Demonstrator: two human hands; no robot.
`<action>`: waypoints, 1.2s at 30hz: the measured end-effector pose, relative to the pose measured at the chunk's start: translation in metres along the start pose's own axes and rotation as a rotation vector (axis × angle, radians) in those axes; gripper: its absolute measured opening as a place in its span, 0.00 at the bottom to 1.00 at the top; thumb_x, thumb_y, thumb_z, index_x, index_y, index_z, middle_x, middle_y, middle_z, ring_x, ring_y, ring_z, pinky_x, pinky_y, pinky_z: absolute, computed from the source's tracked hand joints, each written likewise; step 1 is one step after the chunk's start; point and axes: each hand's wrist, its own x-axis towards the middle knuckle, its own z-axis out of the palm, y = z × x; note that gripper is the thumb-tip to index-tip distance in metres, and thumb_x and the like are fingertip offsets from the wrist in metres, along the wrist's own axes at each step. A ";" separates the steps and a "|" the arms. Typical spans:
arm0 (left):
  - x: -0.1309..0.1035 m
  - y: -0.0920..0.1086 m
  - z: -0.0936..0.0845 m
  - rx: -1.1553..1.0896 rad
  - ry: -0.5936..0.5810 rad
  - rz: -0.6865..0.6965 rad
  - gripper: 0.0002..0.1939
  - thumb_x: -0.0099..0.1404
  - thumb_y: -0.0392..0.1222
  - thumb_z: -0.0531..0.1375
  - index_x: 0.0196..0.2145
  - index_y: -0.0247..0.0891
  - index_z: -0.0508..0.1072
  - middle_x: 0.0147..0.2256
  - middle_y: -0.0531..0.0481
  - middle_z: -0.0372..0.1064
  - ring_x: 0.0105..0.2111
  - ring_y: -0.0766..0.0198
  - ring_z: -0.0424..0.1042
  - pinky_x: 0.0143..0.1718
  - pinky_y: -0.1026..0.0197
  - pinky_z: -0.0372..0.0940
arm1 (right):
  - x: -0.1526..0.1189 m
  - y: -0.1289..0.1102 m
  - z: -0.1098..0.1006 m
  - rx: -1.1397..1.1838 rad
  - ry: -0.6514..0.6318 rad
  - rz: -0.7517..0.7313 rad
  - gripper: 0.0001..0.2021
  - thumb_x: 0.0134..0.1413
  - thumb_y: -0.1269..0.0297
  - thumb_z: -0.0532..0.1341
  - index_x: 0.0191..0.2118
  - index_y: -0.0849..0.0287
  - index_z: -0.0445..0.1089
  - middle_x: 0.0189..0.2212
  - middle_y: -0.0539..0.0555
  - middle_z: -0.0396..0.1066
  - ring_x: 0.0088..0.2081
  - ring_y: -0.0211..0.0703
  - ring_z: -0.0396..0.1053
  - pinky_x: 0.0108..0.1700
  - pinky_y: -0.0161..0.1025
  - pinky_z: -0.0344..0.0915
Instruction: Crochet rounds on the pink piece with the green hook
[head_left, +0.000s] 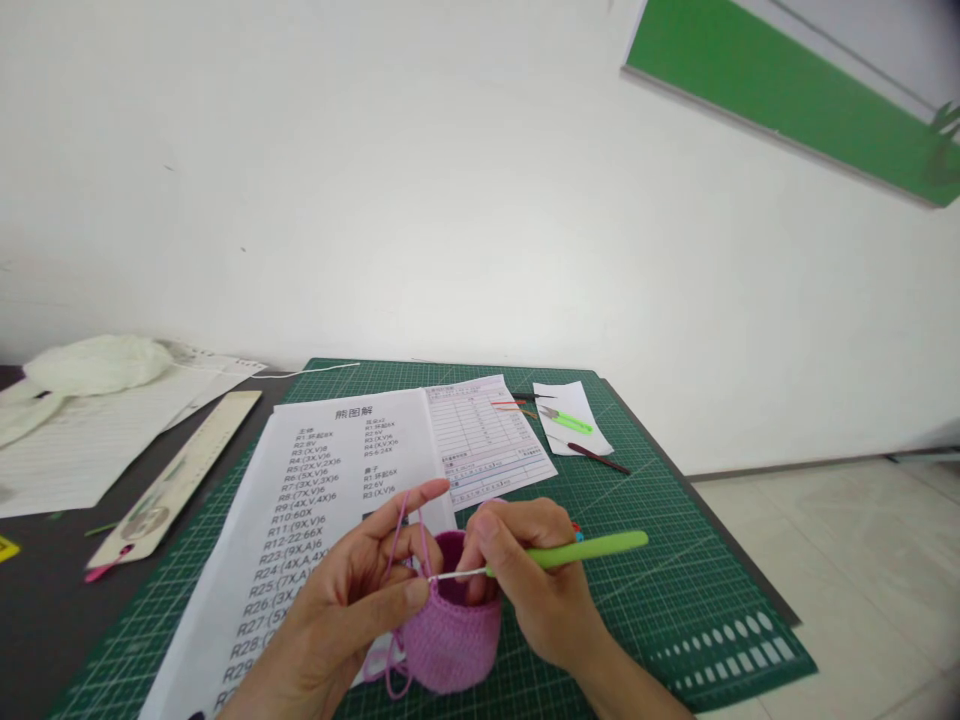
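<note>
A pink-purple crochet piece (pixel 454 645), shaped like a small open cup, is held over the sheet and mat. My left hand (pixel 360 590) pinches its rim between thumb and fingers, while a strand of pink yarn (pixel 422 530) runs up around the raised index finger. My right hand (pixel 529 570) grips a crochet hook (pixel 592 550) with a green handle; some of its fingers reach into the cup's opening. The hook's metal tip meets the rim beside my left thumb. Loose loops of the yarn hang below my left hand.
A green cutting mat (pixel 637 520) covers the table. On it lie a printed pattern sheet (pixel 352 460), a form (pixel 480 440), and white paper (pixel 559 395) with green thread snips (pixel 570 421) and a dark slim tool (pixel 598 458). Left are a bookmark (pixel 199 450) and white bundle (pixel 101 363).
</note>
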 end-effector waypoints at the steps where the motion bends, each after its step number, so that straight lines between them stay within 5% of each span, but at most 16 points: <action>1: 0.000 0.000 0.000 0.009 -0.002 -0.003 0.28 0.56 0.38 0.68 0.54 0.46 0.72 0.29 0.56 0.71 0.33 0.61 0.70 0.40 0.60 0.63 | 0.001 0.000 0.000 0.062 -0.010 0.038 0.26 0.64 0.57 0.52 0.17 0.62 0.70 0.13 0.49 0.64 0.16 0.30 0.59 0.22 0.29 0.55; 6: 0.001 0.000 -0.001 0.010 -0.040 0.011 0.27 0.56 0.41 0.68 0.54 0.46 0.72 0.28 0.56 0.70 0.33 0.60 0.70 0.39 0.59 0.62 | 0.004 0.002 0.000 0.219 -0.058 0.146 0.27 0.61 0.52 0.55 0.17 0.63 0.73 0.12 0.50 0.63 0.15 0.29 0.58 0.18 0.27 0.53; 25: 0.010 -0.009 -0.007 0.052 -0.083 0.093 0.29 0.54 0.43 0.70 0.54 0.49 0.72 0.27 0.55 0.72 0.30 0.60 0.71 0.31 0.60 0.57 | 0.003 0.012 0.006 0.317 0.021 0.117 0.26 0.62 0.52 0.55 0.18 0.61 0.75 0.10 0.49 0.63 0.15 0.31 0.59 0.18 0.28 0.55; 36: 0.006 -0.007 -0.008 0.052 -0.067 0.122 0.40 0.57 0.40 0.68 0.63 0.55 0.57 0.27 0.57 0.72 0.26 0.65 0.66 0.27 0.62 0.53 | 0.005 -0.002 -0.009 0.076 -0.093 0.076 0.24 0.63 0.56 0.54 0.22 0.61 0.77 0.15 0.51 0.70 0.19 0.33 0.66 0.29 0.32 0.66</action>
